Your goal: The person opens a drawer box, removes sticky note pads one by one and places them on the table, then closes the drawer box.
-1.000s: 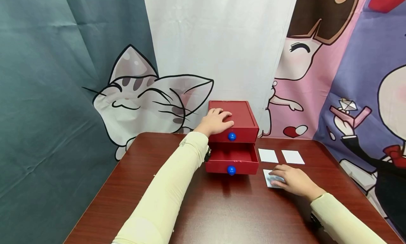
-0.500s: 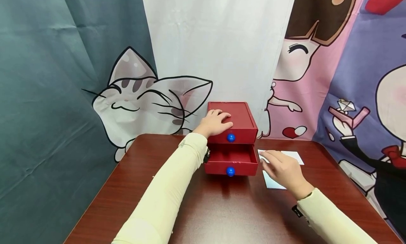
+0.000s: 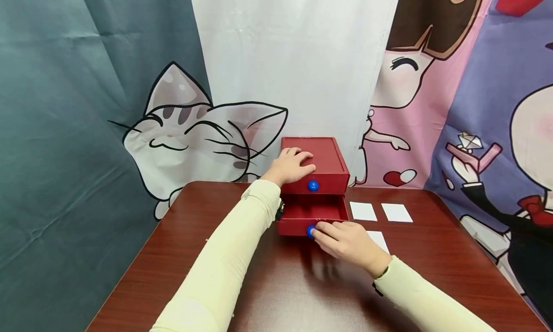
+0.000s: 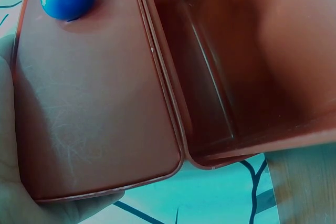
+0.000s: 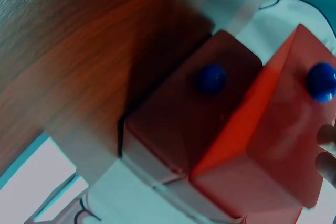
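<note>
A red drawer box (image 3: 317,149) with blue knobs stands at the back of the table. My left hand (image 3: 288,168) rests on its top, fingers spread. Beneath the top drawer, a drawer (image 3: 289,227) is pulled out, bare inside where it shows. My right hand (image 3: 345,243) is at this drawer's front, its fingertips beside the blue knob (image 3: 310,231). In the right wrist view, a small gap separates the fingertips (image 5: 326,137) from that knob. A darker drawer front (image 5: 178,103) with its own blue knob shows under the pulled-out drawer.
Two white cards (image 3: 363,211) (image 3: 397,212) lie right of the box. A third pale card (image 3: 378,242) lies nearer, partly behind my right hand. The dark red wooden table (image 3: 207,255) meets a printed curtain (image 3: 302,58) at the back.
My right hand has left the near card, lifted, and moved left to the pulled-out drawer's knob. My left hand stays on top of the box.
</note>
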`<action>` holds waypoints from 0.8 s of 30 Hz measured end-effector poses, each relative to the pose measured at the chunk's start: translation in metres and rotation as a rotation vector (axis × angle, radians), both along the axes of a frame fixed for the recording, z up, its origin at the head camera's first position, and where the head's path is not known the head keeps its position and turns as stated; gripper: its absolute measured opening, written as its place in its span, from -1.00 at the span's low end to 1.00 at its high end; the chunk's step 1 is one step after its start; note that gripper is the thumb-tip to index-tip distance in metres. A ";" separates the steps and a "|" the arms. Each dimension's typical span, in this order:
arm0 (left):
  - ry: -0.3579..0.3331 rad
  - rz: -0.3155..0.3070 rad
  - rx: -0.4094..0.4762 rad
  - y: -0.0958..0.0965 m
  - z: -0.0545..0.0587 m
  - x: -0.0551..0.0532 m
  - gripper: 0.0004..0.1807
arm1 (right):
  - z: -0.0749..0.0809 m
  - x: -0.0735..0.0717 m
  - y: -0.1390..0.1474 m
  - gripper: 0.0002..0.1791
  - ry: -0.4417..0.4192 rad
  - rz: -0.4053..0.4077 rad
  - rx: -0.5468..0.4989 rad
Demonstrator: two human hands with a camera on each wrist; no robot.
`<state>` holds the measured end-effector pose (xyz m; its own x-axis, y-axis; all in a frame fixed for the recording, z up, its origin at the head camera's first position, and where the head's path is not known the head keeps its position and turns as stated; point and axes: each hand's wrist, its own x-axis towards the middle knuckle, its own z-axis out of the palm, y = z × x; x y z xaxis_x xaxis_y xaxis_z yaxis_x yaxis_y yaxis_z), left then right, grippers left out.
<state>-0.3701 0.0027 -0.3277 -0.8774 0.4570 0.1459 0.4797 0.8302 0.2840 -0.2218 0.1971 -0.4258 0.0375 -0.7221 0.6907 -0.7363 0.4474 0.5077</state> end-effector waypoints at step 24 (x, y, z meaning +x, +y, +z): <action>-0.012 -0.004 0.003 0.001 0.000 0.002 -0.40 | -0.015 -0.015 -0.009 -0.70 -0.240 -0.266 0.139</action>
